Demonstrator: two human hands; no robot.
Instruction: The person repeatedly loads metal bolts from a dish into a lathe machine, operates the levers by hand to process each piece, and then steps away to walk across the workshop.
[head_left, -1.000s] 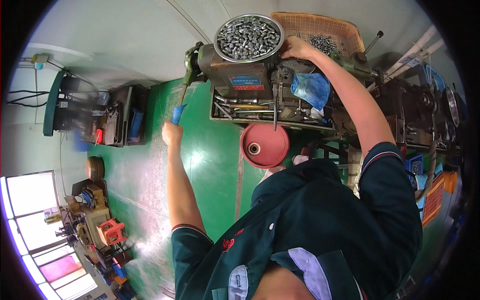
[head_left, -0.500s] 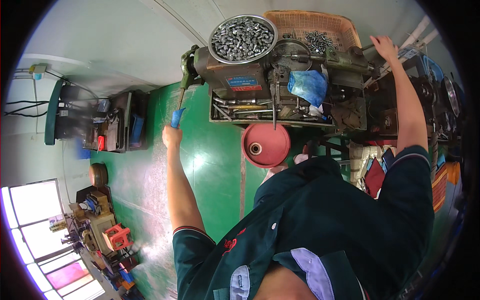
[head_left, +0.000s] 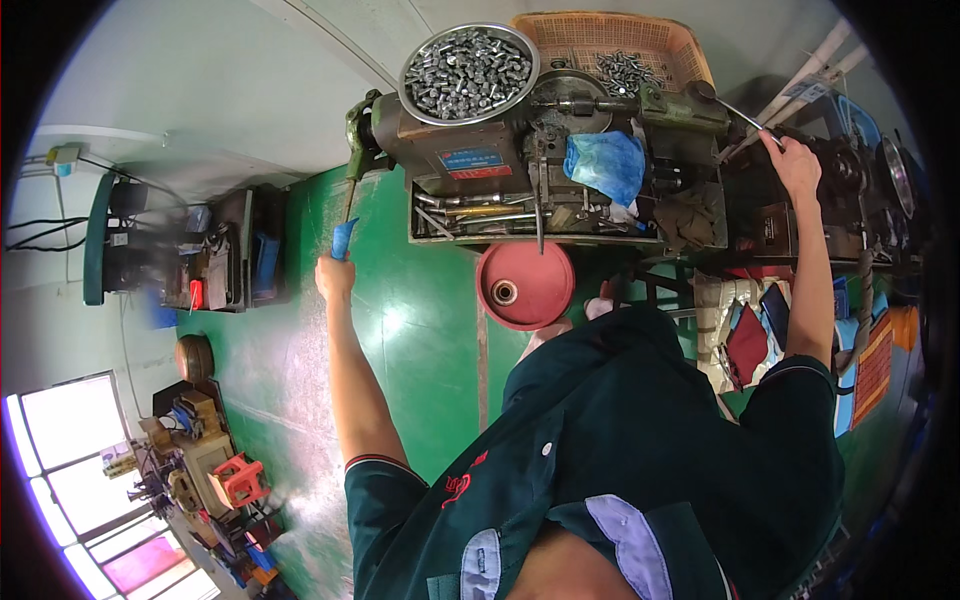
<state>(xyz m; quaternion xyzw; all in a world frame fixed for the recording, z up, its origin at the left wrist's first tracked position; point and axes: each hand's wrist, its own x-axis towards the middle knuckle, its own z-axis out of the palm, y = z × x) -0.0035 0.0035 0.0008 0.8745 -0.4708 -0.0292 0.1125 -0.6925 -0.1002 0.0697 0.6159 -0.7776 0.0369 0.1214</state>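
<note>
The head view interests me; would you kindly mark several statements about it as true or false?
1. The shiny round metal bowl is filled with small grey metal parts. True.
2. The left hand has its grip on the blue-wrapped lever handle. True.
3. The right hand is inside the bowl. False: it is on the slim silver metal lever.
4. The orange-tan plastic basket sits left of the bowl. False: it is to the bowl's right.
5. The flat round red disc bears a small ring-shaped fitting. True.
</note>
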